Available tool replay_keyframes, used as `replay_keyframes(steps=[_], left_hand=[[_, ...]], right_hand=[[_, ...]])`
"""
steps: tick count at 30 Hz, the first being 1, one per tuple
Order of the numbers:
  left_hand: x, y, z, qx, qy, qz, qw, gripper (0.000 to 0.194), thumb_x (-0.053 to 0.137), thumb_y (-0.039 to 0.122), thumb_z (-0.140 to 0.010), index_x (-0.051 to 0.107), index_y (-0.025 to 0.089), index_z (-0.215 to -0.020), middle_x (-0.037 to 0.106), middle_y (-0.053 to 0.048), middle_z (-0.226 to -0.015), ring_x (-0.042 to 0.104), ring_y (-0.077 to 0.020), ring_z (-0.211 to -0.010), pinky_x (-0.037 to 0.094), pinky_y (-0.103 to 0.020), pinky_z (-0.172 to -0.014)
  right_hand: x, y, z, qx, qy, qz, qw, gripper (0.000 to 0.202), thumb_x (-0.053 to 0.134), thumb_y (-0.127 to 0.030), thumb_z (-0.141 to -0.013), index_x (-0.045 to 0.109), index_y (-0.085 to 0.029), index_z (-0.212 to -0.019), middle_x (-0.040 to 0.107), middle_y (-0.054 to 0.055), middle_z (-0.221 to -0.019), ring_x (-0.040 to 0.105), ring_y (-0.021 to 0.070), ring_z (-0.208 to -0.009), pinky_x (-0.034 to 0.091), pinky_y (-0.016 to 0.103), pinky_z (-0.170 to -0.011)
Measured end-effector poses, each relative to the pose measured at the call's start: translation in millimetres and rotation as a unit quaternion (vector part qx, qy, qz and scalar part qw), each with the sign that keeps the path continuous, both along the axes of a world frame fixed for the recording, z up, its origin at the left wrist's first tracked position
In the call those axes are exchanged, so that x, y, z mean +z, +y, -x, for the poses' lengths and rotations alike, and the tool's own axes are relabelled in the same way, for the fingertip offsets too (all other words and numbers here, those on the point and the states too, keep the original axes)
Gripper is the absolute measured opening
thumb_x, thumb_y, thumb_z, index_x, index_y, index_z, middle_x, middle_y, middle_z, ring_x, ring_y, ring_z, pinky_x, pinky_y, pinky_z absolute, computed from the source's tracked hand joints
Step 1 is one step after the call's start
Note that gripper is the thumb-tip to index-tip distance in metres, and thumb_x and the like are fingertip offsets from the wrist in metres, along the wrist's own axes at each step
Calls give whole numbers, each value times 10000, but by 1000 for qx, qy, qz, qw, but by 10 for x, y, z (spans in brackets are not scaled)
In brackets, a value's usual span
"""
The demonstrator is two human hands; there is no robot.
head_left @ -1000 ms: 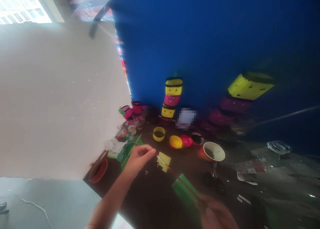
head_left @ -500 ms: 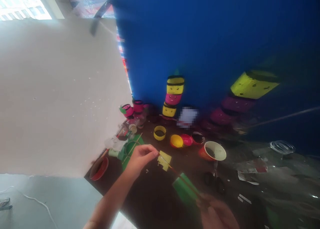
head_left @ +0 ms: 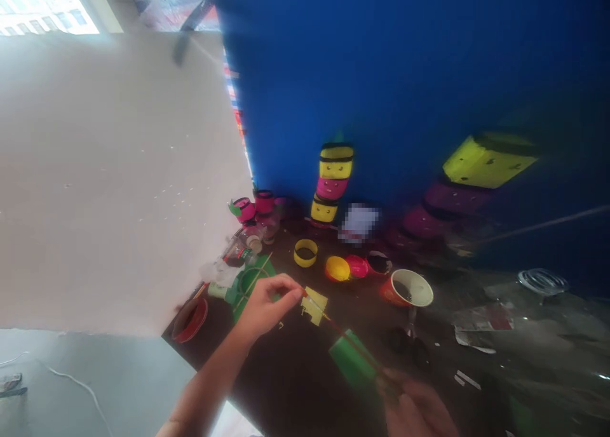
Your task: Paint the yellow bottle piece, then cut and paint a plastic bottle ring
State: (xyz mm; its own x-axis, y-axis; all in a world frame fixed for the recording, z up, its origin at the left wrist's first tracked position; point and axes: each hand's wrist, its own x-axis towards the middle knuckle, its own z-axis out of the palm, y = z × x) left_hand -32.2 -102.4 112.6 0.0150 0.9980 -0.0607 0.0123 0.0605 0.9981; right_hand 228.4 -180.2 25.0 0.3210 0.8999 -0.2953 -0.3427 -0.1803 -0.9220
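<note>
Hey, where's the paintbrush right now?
Below and right of centre in the head view, the paintbrush slants down from the left hand to the right hand, in front of the yellow paper and green piece.

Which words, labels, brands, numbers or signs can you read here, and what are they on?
No words, brands or numbers can be read.
Clear plastic bottle: its label is too small and blurred.
White rectangle near the blue wall: pixelated, unreadable.
Red paper cup: any print is too blurred.

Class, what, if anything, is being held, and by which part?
One thin brush-like stick: the left hand pinches its far tip, and the blurred right hand holds its near end.
</note>
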Motion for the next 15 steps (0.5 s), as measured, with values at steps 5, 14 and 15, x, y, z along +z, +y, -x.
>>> replay_keyframes(steps=[5,14,15], left_hand=[[7,2,-6,-9,64,-20,998,167,626,294,-771,678,159,-688,622,-35,-701,532,-140,-678,388,-225,-633],[32,-8,9,-27,90,-23,995,226,538,320,-836,675,159,-756,614,-34,-750,524,-140,-710,382,-217,-665],[30,-10,13,-29,85,-20,996,233,534,324,-839,675,158,-755,613,-36,-750,529,-143,-714,384,-219,-667]], right_hand=[[102,-74,104,-44,22,-2,999,332,849,-443,-374,651,-217,-514,706,60,-626,649,190,-519,535,291,-502],[10,-96,60,-3,12,32,999,283,809,-424,-469,640,-214,-556,699,78,-636,639,214,-509,535,338,-487],[-4,-103,35,8,16,46,999,279,807,-422,-474,645,-213,-565,698,82,-638,641,219,-513,532,337,-480]])
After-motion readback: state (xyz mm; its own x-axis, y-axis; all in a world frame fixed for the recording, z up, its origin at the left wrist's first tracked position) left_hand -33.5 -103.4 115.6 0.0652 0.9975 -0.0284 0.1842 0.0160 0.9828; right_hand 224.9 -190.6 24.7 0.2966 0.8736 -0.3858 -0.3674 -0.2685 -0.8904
